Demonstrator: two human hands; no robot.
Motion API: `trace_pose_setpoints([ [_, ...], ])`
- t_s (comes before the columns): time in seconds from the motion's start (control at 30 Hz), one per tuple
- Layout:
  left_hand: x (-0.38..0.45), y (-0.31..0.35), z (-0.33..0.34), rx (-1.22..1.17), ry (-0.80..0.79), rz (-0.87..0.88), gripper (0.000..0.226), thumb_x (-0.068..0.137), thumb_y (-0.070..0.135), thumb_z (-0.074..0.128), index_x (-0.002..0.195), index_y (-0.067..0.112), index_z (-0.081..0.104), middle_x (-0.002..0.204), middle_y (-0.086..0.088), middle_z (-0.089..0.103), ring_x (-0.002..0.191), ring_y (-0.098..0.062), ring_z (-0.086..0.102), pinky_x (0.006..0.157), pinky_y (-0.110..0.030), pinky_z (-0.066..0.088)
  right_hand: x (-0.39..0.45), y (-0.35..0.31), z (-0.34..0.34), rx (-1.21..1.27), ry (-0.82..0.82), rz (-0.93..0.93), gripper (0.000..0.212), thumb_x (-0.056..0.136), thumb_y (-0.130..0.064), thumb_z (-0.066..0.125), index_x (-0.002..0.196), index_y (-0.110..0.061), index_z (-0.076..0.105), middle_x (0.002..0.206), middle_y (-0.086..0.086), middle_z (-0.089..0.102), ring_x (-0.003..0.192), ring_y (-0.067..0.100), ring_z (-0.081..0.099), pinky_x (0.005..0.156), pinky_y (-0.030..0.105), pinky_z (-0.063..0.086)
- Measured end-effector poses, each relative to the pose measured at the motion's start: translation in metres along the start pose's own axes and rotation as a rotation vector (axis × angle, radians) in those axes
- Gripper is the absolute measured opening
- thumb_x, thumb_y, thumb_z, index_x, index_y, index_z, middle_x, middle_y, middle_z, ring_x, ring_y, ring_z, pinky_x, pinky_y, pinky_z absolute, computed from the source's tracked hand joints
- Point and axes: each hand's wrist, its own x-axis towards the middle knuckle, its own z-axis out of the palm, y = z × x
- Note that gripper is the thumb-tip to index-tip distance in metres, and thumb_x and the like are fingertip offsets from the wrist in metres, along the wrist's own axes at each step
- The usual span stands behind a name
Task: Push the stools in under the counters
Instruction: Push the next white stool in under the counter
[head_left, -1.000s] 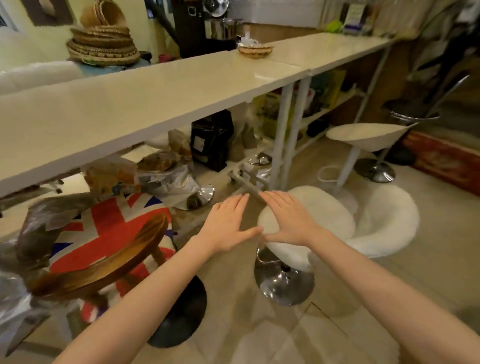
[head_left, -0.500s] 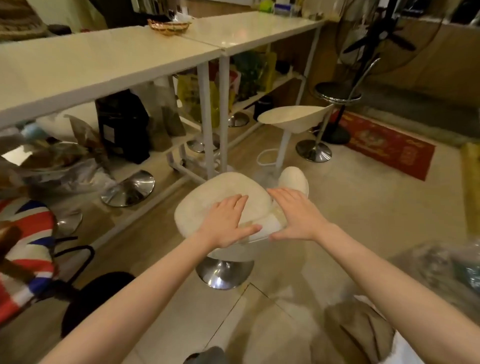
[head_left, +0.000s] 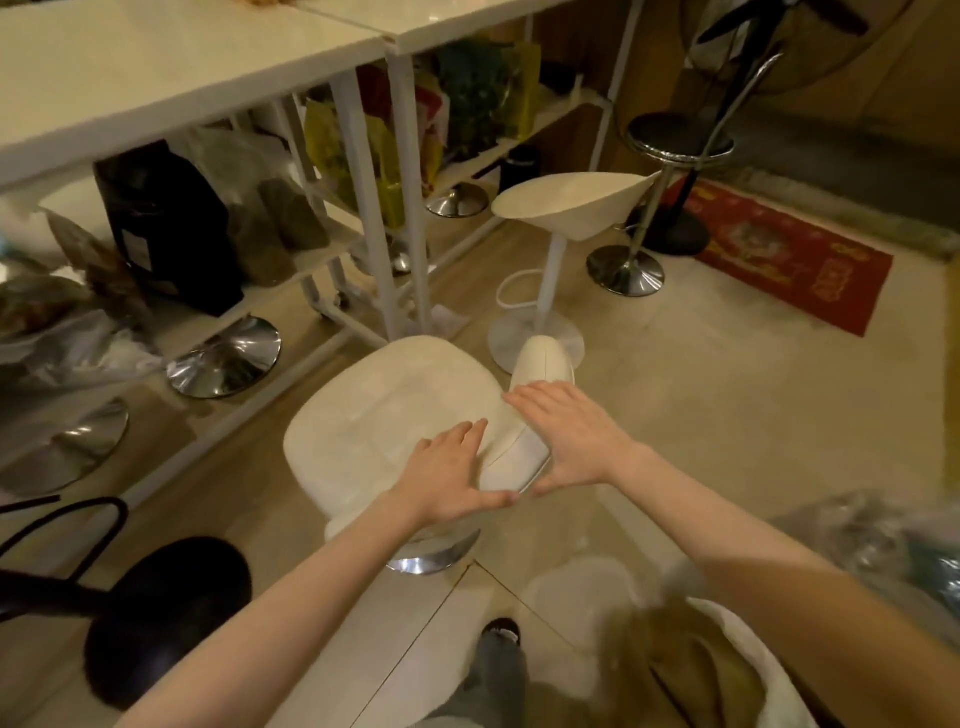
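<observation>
Head view: both hands (head_left: 511, 457) flat on white stool (head_left: 395, 410).

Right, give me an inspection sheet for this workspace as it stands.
Surface: white counters, tops mostly bare.
Job's things: cream stool out on the floor by the counter legs; cone stool and black stool also out.
Clutter: bags on the shelf under the counters.
Hands: left hand and right hand flat on the cream stool, fingers open.
Cables: nothing seen.
Surroundings: red mat, tan floor.
</observation>
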Motion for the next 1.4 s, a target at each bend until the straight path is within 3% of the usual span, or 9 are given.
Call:
trace_pose_setpoints([
  [0.2, 0.011, -0.011, 0.015, -0.106, -0.125, -0.107, 0.106, 0.068, 0.078, 0.052, 0.146, 0.016, 0.013, 0.148, -0.009, 0.034, 0.128, -0.028, 0.042, 0.101, -0.042, 0.039, 0.027, 0.023, 0.01, -0.033, -0.125, -0.193, 0.114, 0.056, -0.065, 0.072, 0.145, -0.015, 0.021, 0.15, 0.008, 0.03, 0.137, 0.022, 0.025, 0.113, 0.039, 0.01],
  [0.37, 0.01, -0.01, 0.016, -0.218, -0.221, -0.164, 0.101, 0.062, 0.08, 0.051, 0.141, 0.024, 0.024, 0.136, -0.005, 0.051, 0.118, -0.024, 0.05, 0.097, -0.04, 0.042, 0.04, 0.033, 0.018, -0.096, -0.193, -0.384, 0.104, 0.058, -0.056, 0.075, 0.14, -0.013, 0.028, 0.14, 0.008, 0.042, 0.132, 0.024, 0.033, 0.112, 0.039, 0.011],
  [0.57, -0.008, 0.005, 0.023, -0.067, 0.024, -0.173, 0.092, 0.067, 0.071, 0.058, 0.14, 0.024, 0.026, 0.122, -0.003, 0.06, 0.103, -0.024, 0.058, 0.084, -0.034, 0.047, 0.05, 0.045, 0.023, -0.139, -0.179, -0.586, 0.08, 0.062, -0.034, 0.074, 0.13, -0.011, 0.037, 0.124, 0.009, 0.051, 0.118, 0.026, 0.044, 0.106, 0.035, 0.025],
  [0.73, -0.02, 0.022, 0.034, 0.04, 0.151, -0.238, 0.089, 0.066, 0.069, 0.046, 0.138, 0.018, 0.031, 0.124, -0.008, 0.059, 0.106, -0.029, 0.057, 0.088, -0.037, 0.045, 0.053, 0.048, 0.031, -0.128, -0.14, -0.618, 0.062, 0.07, -0.018, 0.067, 0.125, -0.013, 0.04, 0.117, 0.009, 0.054, 0.107, 0.028, 0.048, 0.097, 0.035, 0.032],
  [0.9, -0.017, 0.024, 0.034, 0.055, 0.175, -0.301, 0.077, 0.071, 0.063, 0.054, 0.132, 0.018, 0.039, 0.109, -0.008, 0.064, 0.095, -0.03, 0.061, 0.081, -0.04, 0.047, 0.057, 0.052, 0.035, -0.162, -0.106, -0.639, 0.054, 0.069, -0.016, 0.065, 0.118, -0.014, 0.042, 0.111, 0.006, 0.054, 0.099, 0.026, 0.049, 0.089, 0.035, 0.035],
  [1.4, 0.005, -0.013, 0.018, 0.076, 0.21, -0.355, 0.078, 0.07, 0.067, 0.049, 0.134, 0.024, 0.035, 0.112, -0.003, 0.063, 0.097, -0.026, 0.06, 0.084, -0.038, 0.045, 0.109, 0.056, 0.028, -0.171, -0.077, -0.681, 0.056, 0.068, -0.015, 0.068, 0.117, -0.013, 0.042, 0.111, 0.007, 0.053, 0.098, 0.027, 0.048, 0.09, 0.036, 0.035],
])
